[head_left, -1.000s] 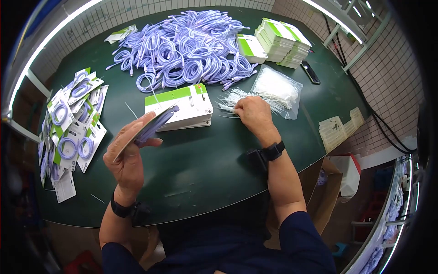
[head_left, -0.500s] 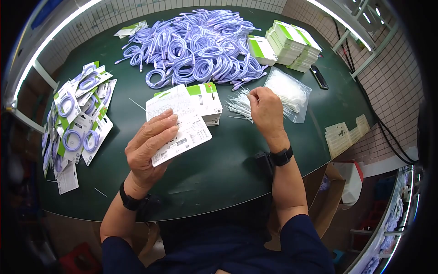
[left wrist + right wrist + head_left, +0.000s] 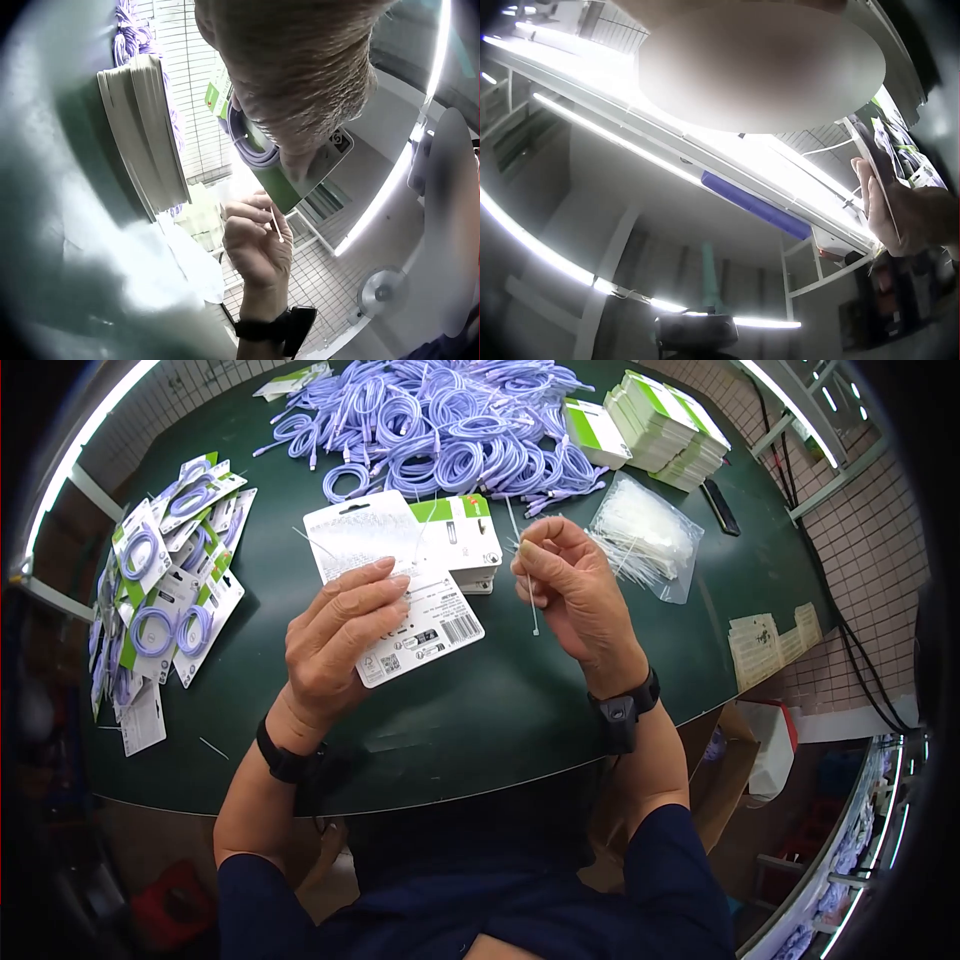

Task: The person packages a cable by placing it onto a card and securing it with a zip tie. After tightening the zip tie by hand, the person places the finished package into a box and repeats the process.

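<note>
My left hand holds a white packaging card, its printed back facing up and fingers spread across it. On its underside, in the left wrist view, a coiled purple cable lies against the green and white front, with the thumb beside the coil. To the right, my right hand pinches a thin white cable tie between thumb and forefinger, its small head hanging down. Behind the held card sits a stack of green and white cards, partly hidden.
A heap of coiled purple cables covers the back of the table. Carded cables pile up at the left. A plastic bag of white cable ties, card stacks and a black phone-like object stand or lie at the right.
My left hand has turned the card so its printed back faces up. My right hand has lifted from the loose ties with one tie and turned toward the card.
</note>
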`<state>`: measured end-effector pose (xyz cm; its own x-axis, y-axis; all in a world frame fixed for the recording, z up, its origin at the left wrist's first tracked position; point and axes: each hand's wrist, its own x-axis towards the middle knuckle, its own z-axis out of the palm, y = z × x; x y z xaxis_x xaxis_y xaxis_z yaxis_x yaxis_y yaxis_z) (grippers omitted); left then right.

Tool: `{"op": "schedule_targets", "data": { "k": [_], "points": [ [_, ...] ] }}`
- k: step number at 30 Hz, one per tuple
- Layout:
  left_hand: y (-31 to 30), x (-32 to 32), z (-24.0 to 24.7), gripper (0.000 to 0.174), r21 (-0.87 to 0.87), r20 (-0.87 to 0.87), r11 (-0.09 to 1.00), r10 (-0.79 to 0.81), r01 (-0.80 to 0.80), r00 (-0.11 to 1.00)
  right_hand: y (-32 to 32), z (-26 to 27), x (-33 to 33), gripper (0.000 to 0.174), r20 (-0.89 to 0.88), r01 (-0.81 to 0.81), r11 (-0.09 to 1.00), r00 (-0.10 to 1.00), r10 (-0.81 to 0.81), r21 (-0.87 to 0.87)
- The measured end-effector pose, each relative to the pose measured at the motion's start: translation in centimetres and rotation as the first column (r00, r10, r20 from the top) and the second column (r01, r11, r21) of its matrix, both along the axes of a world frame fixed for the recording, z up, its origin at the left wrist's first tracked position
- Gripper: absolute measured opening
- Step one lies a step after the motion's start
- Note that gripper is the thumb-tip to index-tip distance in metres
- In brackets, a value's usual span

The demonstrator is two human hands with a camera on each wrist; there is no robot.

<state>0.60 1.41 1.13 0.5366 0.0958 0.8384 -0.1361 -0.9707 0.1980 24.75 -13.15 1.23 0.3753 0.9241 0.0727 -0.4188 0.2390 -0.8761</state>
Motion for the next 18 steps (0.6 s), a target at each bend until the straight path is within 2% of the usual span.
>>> {"op": "schedule_targets", "data": {
  "k": [9, 12, 13, 16, 17, 18],
  "points": [
    [0.3, 0.0, -0.6, 0.028, 0.009, 0.008, 1.000, -0.020, 0.020, 1.000, 0.5, 0.1, -1.2, 0.017, -0.007, -0.038, 0.997, 0.999, 0.038, -0.072],
    [0.6, -0.1, -0.4, 0.028, -0.001, 0.031, 1.000, 0.013, -0.013, 0.999, 0.4, 0.9, -2.5, 0.017, 0.065, 0.073, 0.994, 0.996, -0.068, -0.080],
    [0.6, -0.1, -0.5, 0.028, -0.021, 0.033, 1.000, 0.021, -0.020, 0.999, 0.4, 0.8, -2.6, 0.017, 0.078, 0.051, 0.997, 0.996, -0.046, -0.063],
    [1.0, -0.4, -0.4, 0.028, -0.032, 0.037, 0.998, 0.046, -0.045, 0.998, 0.0, 0.3, -2.9, 0.015, 0.433, 0.095, 0.993, 0.894, -0.117, 0.072],
    [1.0, -0.4, -0.4, 0.028, -0.035, 0.037, 0.999, 0.039, -0.038, 0.999, 0.2, 0.2, -3.2, 0.015, 0.435, 0.083, 0.994, 0.894, -0.108, 0.076],
    [0.9, -0.5, -0.5, 0.029, -0.042, 0.035, 0.999, 0.030, -0.029, 0.999, 0.2, 0.0, -3.4, 0.014, 0.482, 0.104, 0.983, 0.860, -0.166, 0.153]
  ]
}}
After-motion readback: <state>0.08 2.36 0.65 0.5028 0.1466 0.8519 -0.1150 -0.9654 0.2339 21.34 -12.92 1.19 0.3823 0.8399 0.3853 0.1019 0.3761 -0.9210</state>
